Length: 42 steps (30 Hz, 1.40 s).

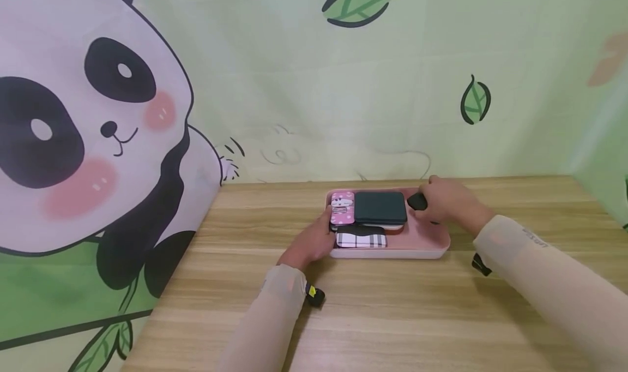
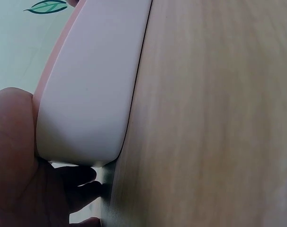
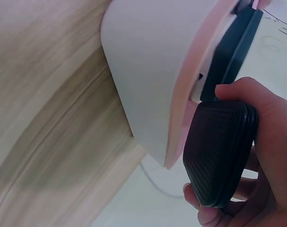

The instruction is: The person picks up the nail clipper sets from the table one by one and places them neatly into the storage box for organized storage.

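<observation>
A shallow tray (image 1: 427, 238), pink inside with white walls, lies on the wooden table. My left hand (image 1: 312, 241) holds its left end; in the left wrist view the thumb lies against the rim and the curled fingers reach round the end wall (image 2: 82, 85). Over the tray's right side, my right hand (image 1: 444, 204) pinches a small black case (image 3: 219, 151) with rounded corners and a textured face. In the tray's left part sit a dark flat case (image 1: 380, 207), a pink patterned case (image 1: 342, 208) and a black-and-white plaid case (image 1: 362, 238).
The wood-grain table (image 1: 382, 312) extends around the tray. Behind it hangs a pale green cloth backdrop (image 1: 294, 88) printed with a panda and leaves. Each wrist wears a small black device (image 1: 315, 295) on a band.
</observation>
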Available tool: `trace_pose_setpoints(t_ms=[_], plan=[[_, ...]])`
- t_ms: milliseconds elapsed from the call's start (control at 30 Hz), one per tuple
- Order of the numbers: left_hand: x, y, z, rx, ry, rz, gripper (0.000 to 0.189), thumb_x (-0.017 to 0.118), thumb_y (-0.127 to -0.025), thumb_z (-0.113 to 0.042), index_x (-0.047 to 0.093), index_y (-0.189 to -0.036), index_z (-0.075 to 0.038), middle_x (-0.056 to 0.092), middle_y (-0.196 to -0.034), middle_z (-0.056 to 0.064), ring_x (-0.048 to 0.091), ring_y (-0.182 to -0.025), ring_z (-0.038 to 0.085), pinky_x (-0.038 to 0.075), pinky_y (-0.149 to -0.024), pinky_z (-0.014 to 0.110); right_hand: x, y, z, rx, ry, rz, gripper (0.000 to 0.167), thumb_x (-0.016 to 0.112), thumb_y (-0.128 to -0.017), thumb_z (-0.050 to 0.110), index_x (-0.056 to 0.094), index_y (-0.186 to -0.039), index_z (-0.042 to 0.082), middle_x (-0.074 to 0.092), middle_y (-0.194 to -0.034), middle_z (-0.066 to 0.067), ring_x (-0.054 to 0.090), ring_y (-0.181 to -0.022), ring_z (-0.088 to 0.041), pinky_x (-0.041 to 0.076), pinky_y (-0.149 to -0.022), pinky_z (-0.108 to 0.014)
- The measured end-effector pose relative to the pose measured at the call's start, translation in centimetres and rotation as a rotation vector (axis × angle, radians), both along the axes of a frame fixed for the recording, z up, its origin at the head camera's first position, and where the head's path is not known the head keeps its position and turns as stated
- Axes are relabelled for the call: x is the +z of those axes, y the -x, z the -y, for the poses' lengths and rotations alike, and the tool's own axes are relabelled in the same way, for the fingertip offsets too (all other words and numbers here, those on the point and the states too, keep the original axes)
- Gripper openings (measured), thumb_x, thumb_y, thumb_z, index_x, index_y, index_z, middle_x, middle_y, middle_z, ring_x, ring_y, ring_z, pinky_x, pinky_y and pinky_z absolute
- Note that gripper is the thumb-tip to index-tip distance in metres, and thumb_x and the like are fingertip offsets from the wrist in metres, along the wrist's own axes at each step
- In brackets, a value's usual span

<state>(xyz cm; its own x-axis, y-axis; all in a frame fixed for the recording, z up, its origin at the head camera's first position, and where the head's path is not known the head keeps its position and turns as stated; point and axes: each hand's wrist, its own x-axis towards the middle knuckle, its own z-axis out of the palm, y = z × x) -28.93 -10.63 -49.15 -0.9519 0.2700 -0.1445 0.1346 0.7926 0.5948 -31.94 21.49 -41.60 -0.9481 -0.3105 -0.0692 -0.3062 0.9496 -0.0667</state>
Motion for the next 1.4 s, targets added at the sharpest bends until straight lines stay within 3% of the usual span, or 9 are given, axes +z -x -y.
trace_pose_setpoints(t_ms=[233,533,700,867,967,1100,1200,1400], plan=[[0.1,0.0,-0.1,0.014,0.015,0.023,0.071,0.038,-0.102,-0.028,0.0,-0.162,-0.026,0.016,-0.168,-0.001,0.034,-0.145,0.016,0.022,-0.123,0.043,-0.9,0.1,0.2,0.021,0.01,-0.014,0.042,0.073,-0.082,0.042,0.069,-0.1,0.004,0.058,-0.093,-0.013,0.054,-0.078,-0.028,0.049,-0.069,-0.041],[0.2,-0.2,0.0,0.006,0.002,0.018,0.071,0.038,-0.102,-0.029,-0.001,-0.162,-0.026,0.018,-0.168,0.0,0.034,-0.145,0.017,0.022,-0.123,0.044,-2.1,0.3,0.6,0.017,-0.007,0.012,0.049,0.079,-0.082,0.039,0.068,-0.115,0.004,0.063,-0.101,-0.015,0.057,-0.083,-0.029,0.053,-0.08,-0.047],[0.3,-0.1,0.0,0.006,-0.003,0.01,0.071,0.038,-0.103,-0.028,0.0,-0.162,-0.025,0.018,-0.168,0.001,0.034,-0.146,0.018,0.023,-0.123,0.044,-2.1,0.2,0.9,0.045,-0.057,-0.017,0.051,0.076,-0.085,0.038,0.066,-0.125,0.007,0.067,-0.094,-0.012,0.056,-0.08,-0.029,0.052,-0.079,-0.045],[0.1,0.0,0.1,0.009,-0.002,0.01,0.071,0.038,-0.102,-0.028,0.0,-0.162,-0.025,0.018,-0.168,0.002,0.032,-0.148,0.019,0.023,-0.122,0.044,-2.0,0.0,1.2,0.061,-0.097,-0.03,0.042,0.073,-0.087,0.035,0.068,-0.118,0.007,0.065,-0.078,-0.005,0.054,-0.077,-0.028,0.049,-0.076,-0.043],[0.0,0.0,0.1,0.015,-0.006,0.021,0.071,0.038,-0.102,-0.029,0.0,-0.162,-0.026,0.019,-0.168,0.001,0.038,-0.142,0.018,0.024,-0.122,0.045,-2.1,-0.1,1.2,0.069,-0.104,-0.034,0.041,0.071,-0.088,0.035,0.067,-0.118,0.008,0.065,-0.075,-0.003,0.054,-0.077,-0.028,0.048,-0.078,-0.044],[0.0,0.0,0.0,0.016,-0.008,0.025,0.071,0.037,-0.102,-0.029,0.0,-0.162,-0.027,0.019,-0.167,0.0,0.042,-0.134,0.019,0.025,-0.122,0.045,-2.4,-0.3,1.2,0.074,-0.13,-0.056,0.052,0.068,-0.09,0.037,0.062,-0.133,0.009,0.072,-0.096,-0.012,0.057,-0.085,-0.031,0.049,-0.087,-0.05],[0.1,0.0,0.0,0.012,-0.004,0.024,0.071,0.036,-0.102,-0.029,0.0,-0.162,-0.026,0.02,-0.167,0.001,0.042,-0.135,0.019,0.025,-0.122,0.044,-2.5,-0.7,1.2,0.075,-0.152,-0.069,0.058,0.067,-0.091,0.039,0.057,-0.139,0.008,0.067,-0.122,-0.022,0.058,-0.096,-0.037,0.046,-0.096,-0.058],[0.1,-0.1,-0.1,0.012,0.005,0.021,0.07,0.036,-0.102,-0.028,0.001,-0.163,-0.025,0.023,-0.166,0.002,0.045,-0.131,0.02,0.029,-0.12,0.043,-2.8,-1.1,1.2,0.101,-0.178,-0.105,0.053,0.066,-0.092,0.038,0.062,-0.133,0.005,0.058,-0.139,-0.023,0.059,-0.107,-0.041,0.044,-0.1,-0.06]])
